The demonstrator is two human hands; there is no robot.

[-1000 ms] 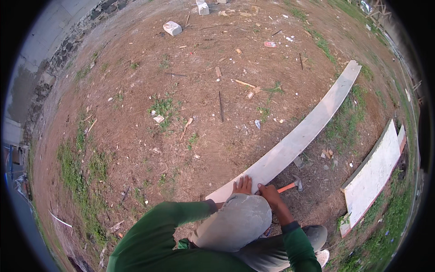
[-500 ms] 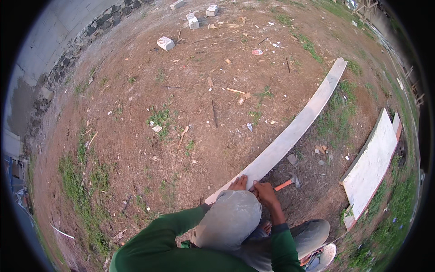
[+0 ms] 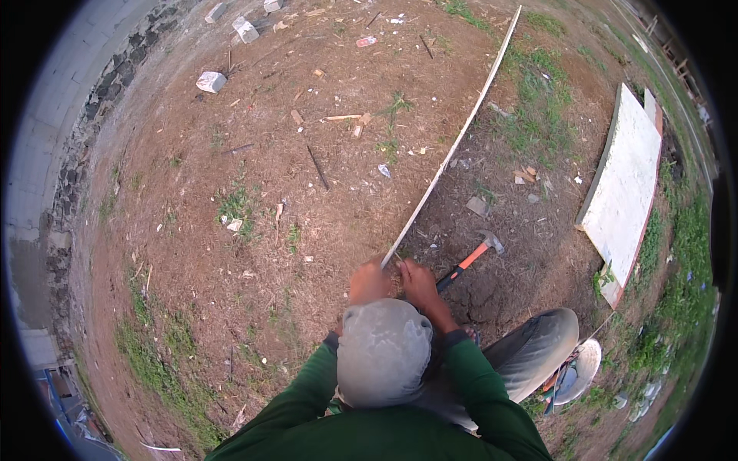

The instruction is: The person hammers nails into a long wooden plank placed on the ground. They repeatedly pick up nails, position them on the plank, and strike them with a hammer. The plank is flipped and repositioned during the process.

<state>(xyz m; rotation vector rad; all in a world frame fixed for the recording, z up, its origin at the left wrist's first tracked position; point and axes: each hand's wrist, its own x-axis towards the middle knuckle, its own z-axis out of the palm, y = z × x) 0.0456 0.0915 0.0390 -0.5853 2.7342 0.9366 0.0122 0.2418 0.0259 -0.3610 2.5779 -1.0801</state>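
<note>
Since the board (image 3: 443, 167) stands on edge toward one o'clock, the left hand (image 3: 369, 283) grips its near end, probably for steadiness; the right hand (image 3: 419, 284) curls alongside, grip unclear, hammer (image 3: 466, 264) at its two o'clock.

The head-worn fisheye (wide, upright) looks steeply down at the nearby hands (image 3: 369, 283) and ground (image 3: 338, 211) beyond.

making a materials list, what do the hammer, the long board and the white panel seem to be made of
Hammer: head likely metal, grey with a sheen; handle bright orange and black, probably plastic or rubber. Long board: probably wood, bare-looking; pale, slightly uneven edge, though only that edge shows clearly. White panel: perhaps painted wood; matt, blotchy white face, core uncertain.
</note>
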